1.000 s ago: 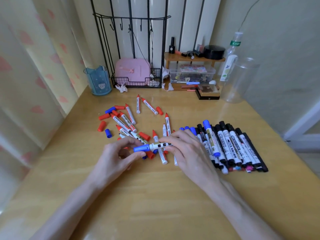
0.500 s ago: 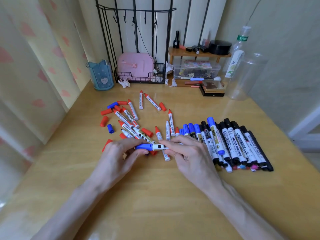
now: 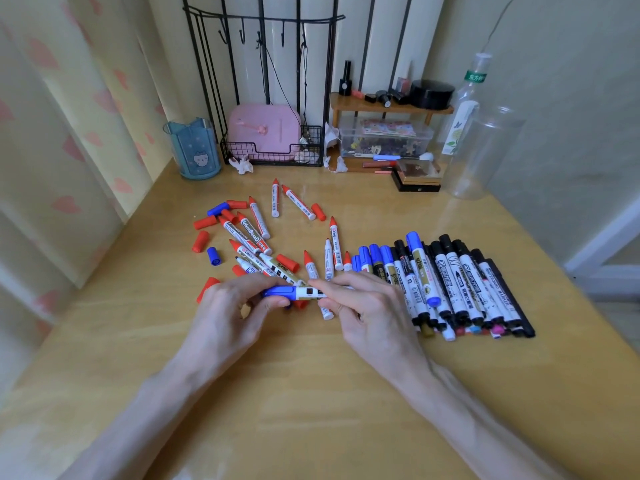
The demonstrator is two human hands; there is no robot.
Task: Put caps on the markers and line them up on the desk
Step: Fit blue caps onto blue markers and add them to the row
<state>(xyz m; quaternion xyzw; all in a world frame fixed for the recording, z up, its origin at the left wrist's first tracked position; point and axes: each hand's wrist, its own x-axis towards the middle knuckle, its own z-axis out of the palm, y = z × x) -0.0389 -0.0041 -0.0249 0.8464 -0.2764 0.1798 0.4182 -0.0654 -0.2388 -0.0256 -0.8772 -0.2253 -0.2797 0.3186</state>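
Note:
I hold a blue marker [image 3: 304,292] level above the desk [image 3: 311,393], with both hands on it. My left hand [image 3: 235,317] pinches its blue cap [image 3: 278,291], which sits on the marker's tip. My right hand [image 3: 367,313] grips the white barrel. Behind them lie several uncapped red markers [image 3: 256,237] and loose red caps [image 3: 204,222], plus a loose blue cap [image 3: 213,256]. To the right, a row of capped blue and black markers [image 3: 450,282] lies side by side.
At the back stand a blue pen cup [image 3: 195,150], a black wire rack [image 3: 273,157] with a pink case, a small wooden shelf [image 3: 388,105] over a clear box, and a clear plastic bottle [image 3: 481,150]. A curtain hangs on the left.
The blue cap has gone further onto the marker and my hands have drawn closer together. The camera tilted a little, so the desk items sit lower in view.

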